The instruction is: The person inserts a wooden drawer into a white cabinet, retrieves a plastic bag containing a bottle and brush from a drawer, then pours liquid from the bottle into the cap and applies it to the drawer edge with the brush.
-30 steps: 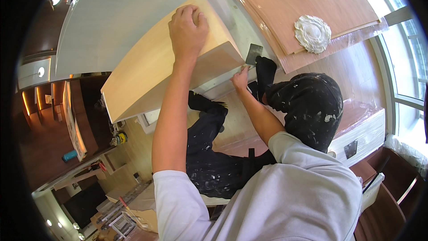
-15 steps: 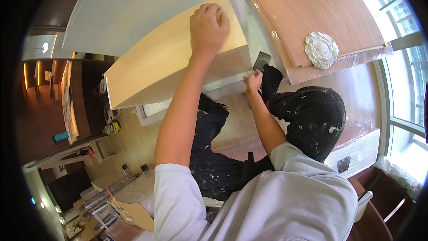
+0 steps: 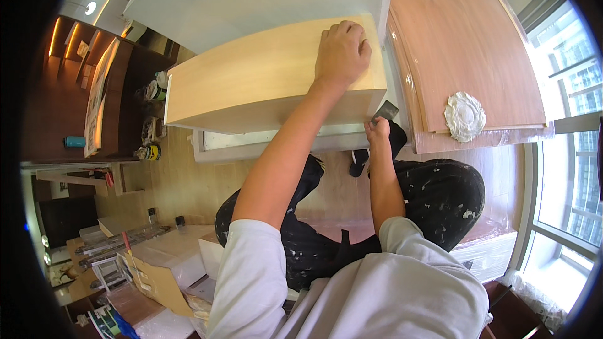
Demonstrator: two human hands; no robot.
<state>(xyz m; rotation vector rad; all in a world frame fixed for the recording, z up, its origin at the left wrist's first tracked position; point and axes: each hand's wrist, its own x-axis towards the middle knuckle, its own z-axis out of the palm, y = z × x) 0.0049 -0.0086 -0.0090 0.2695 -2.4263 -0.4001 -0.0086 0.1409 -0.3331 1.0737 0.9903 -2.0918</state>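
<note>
A long, pale wooden box-like piece [image 3: 251, 66] stands in front of me, its broad top face curving in the fisheye picture. My left hand [image 3: 342, 53] lies on that top face near the right end, fingers bent together over the far edge; their tips are hidden. Just below the right end, my right hand [image 3: 377, 130] is closed on a thin, dark grey rectangular piece [image 3: 386, 110], which sticks out beyond the fingers, close to the box's lower corner. What material the grey piece is made of is hard to tell.
A grey-white panel [image 3: 264, 0] rises behind the box. To the right lie large wooden sheets [image 3: 465, 44] with a white rosette-shaped ornament [image 3: 465, 117] on them. Under the box is a pale tray-like frame [image 3: 251, 150]. Cans [image 3: 148, 152] and an opened cardboard box [image 3: 157, 282] are at left.
My view has shifted, so the box and sheets appear lower and further right. My left hand stays on the box; my right hand, with the grey piece, is now closer to the box's lower corner.
</note>
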